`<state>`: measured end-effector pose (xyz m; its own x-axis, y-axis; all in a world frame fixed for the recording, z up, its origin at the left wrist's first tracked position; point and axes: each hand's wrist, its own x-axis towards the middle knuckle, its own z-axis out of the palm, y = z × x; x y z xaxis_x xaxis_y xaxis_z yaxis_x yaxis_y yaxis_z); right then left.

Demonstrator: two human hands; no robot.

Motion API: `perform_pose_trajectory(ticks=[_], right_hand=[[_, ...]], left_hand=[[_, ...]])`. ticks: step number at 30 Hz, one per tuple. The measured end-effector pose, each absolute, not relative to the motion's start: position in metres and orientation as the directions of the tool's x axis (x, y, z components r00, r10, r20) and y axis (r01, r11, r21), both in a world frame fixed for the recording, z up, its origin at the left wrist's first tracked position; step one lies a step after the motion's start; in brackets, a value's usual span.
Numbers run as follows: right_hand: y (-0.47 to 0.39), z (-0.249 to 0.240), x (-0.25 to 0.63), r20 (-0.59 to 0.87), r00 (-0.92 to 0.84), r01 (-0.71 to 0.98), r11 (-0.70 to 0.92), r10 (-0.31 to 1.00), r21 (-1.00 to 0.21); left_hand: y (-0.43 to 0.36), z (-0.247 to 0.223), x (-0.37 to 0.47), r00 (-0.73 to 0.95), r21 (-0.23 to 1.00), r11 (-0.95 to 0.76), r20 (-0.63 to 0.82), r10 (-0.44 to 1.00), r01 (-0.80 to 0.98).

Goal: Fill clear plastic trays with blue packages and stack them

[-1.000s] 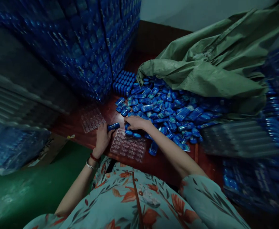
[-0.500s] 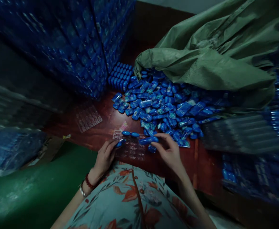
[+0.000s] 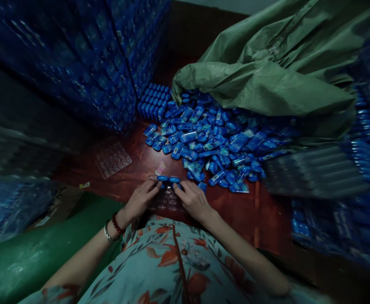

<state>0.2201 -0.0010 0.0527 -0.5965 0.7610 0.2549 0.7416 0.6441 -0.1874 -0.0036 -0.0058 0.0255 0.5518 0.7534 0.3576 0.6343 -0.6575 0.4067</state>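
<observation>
A clear plastic tray (image 3: 167, 200) with rows of moulded hollows lies on the table right in front of me. Two blue oval packs (image 3: 168, 179) stand side by side at its far end. My left hand (image 3: 143, 197) is closed at the tray's left side, its fingertips pinching a small blue pack just below the standing pair. Opposite it, my right hand (image 3: 193, 200) is closed with thumb and fingers on another blue pack, mostly hidden by the fingers. Just beyond the right knuckles a loose blue pack (image 3: 203, 186) lies on the table.
A heap of blue packs (image 3: 210, 139) spreads from under a green sack (image 3: 267, 80). A second clear tray (image 3: 113, 159) lies to the left. Tall stacks of filled trays (image 3: 86, 63) rise at the back left. Grey nested trays (image 3: 314, 171) and more blue packs stand right.
My right hand has moved left to the tray with its blue pack, which was held out over the right side. My left hand has shifted slightly toward the standing packs.
</observation>
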Motion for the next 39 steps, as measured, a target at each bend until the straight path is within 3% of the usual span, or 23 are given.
perform_pose_trajectory(ticks=[5, 9, 12, 15, 19, 23, 26, 31, 36, 39], right_hand=[[0.005, 0.058, 0.206, 0.165, -0.581, 0.784, 0.602, 0.797, -0.15], [0.012, 0.054, 0.199, 0.131, -0.536, 0.809, 0.552, 0.834, -0.2], [0.014, 0.05, 0.2, 0.139, -0.517, 0.817, 0.535, 0.845, -0.216], [0.006, 0.048, 0.213, 0.201, -0.486, 0.808, 0.525, 0.851, -0.267], [-0.016, 0.046, 0.248, 0.292, -0.185, 0.856, 0.3, 0.938, -0.421], [-0.029, 0.043, 0.274, 0.168, 0.085, 0.82, 0.026, 0.982, -0.571], [-0.029, 0.04, 0.274, 0.022, 0.066, 0.861, -0.046, 0.998, -0.506], [-0.035, 0.038, 0.274, -0.095, 0.093, 0.878, -0.127, 0.991, -0.461], [-0.058, 0.031, 0.283, -0.058, 0.213, 0.916, -0.22, 0.975, -0.335], [-0.068, 0.027, 0.284, -0.029, 0.219, 0.919, -0.216, 0.975, -0.33]], left_hand=[[0.012, 0.028, 0.002, 0.649, 0.339, -0.7, 0.265, 0.713, 0.629], [0.024, 0.022, 0.007, 0.615, 0.416, -0.687, 0.314, 0.723, 0.596], [0.028, 0.016, 0.007, 0.573, 0.461, -0.67, 0.353, 0.74, 0.582], [0.024, 0.014, 0.004, 0.551, 0.379, -0.653, 0.351, 0.757, 0.656], [0.007, 0.021, 0.009, 0.445, 0.294, -0.605, 0.461, 0.768, 0.74], [-0.001, 0.037, 0.054, 0.541, 0.321, -0.716, 0.486, 0.686, 0.62], [0.013, 0.051, 0.103, 0.626, 0.29, -0.691, 0.291, 0.723, 0.663], [0.049, 0.062, 0.157, 0.545, 0.236, -0.53, -0.001, 0.838, 0.815], [0.051, 0.055, 0.171, 0.64, 0.217, -0.623, -0.011, 0.768, 0.751], [0.041, 0.059, 0.166, 0.729, 0.278, -0.71, 0.047, 0.682, 0.647]])
